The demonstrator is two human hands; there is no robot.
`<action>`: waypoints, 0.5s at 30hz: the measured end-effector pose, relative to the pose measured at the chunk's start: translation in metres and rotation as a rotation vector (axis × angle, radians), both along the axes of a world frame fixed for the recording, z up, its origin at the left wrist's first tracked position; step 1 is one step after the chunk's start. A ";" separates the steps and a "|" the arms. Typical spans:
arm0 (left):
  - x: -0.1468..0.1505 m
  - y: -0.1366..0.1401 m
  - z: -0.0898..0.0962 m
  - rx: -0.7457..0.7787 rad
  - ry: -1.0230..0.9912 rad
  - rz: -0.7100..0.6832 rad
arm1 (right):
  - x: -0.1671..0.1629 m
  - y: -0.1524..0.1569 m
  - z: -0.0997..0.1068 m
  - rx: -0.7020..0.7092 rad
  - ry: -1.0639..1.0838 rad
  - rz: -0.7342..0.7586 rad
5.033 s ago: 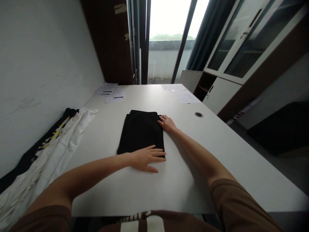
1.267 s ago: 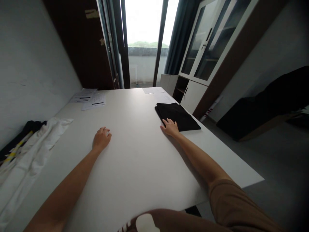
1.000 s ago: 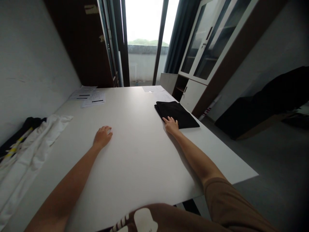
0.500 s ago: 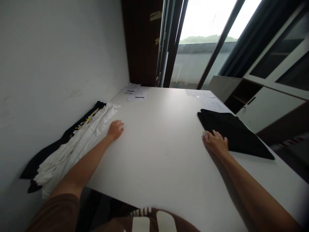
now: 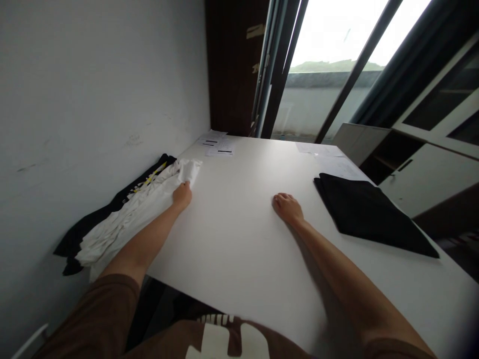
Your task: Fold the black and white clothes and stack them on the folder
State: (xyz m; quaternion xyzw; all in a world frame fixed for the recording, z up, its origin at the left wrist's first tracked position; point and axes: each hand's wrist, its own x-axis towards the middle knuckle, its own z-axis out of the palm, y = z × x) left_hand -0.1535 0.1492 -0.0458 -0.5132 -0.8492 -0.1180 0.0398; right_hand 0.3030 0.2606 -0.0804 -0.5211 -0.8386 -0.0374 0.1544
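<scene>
My left hand (image 5: pixel 182 196) is closed on the edge of the top white garment (image 5: pixel 157 199) in a long pile along the wall. Part of that garment stands up in a fold just beyond the fingers. Against the wall, a black garment (image 5: pixel 101 219) shows behind the white layers, with a bit of yellow between. Over the middle of the white table (image 5: pixel 239 239) is my right hand (image 5: pixel 287 207), its fingers curled together and nothing visible in them. To its right, apart from it, lies a flat folded black cloth (image 5: pixel 370 212).
Paper sheets (image 5: pixel 220 146) lie at the table's far left corner, and more sheets (image 5: pixel 329 162) at the far right. A wall (image 5: pixel 112 99) bounds the left side. Beyond the table are a dark brown panel (image 5: pixel 234 75), a sliding window and a white cabinet (image 5: pixel 434 172).
My right hand has left the black cloth's edge and moved left over the table. My left hand, earlier resting open beside the pile, has taken hold of the white garment and raised its edge.
</scene>
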 end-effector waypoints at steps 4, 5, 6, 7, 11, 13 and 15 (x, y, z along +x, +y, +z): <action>0.087 0.015 -0.008 0.021 -0.069 -0.141 | -0.020 0.015 0.001 -0.030 0.027 -0.039; 0.111 0.016 -0.010 0.023 -0.087 -0.199 | -0.021 0.016 0.001 -0.035 0.040 -0.045; 0.135 0.016 -0.012 0.025 -0.107 -0.262 | -0.021 0.017 0.000 -0.044 0.057 -0.039; 0.158 0.015 -0.013 0.025 -0.127 -0.333 | -0.019 0.017 0.000 -0.055 0.082 -0.027; 0.231 0.000 -0.009 -0.003 -0.209 -0.687 | -0.005 0.010 0.002 -0.120 0.242 0.032; 0.245 -0.007 -0.004 -0.033 -0.232 -0.853 | 0.000 0.006 0.004 -0.116 0.339 0.025; 0.241 -0.009 0.003 -0.052 -0.231 -0.929 | 0.001 0.005 0.006 -0.097 0.427 -0.009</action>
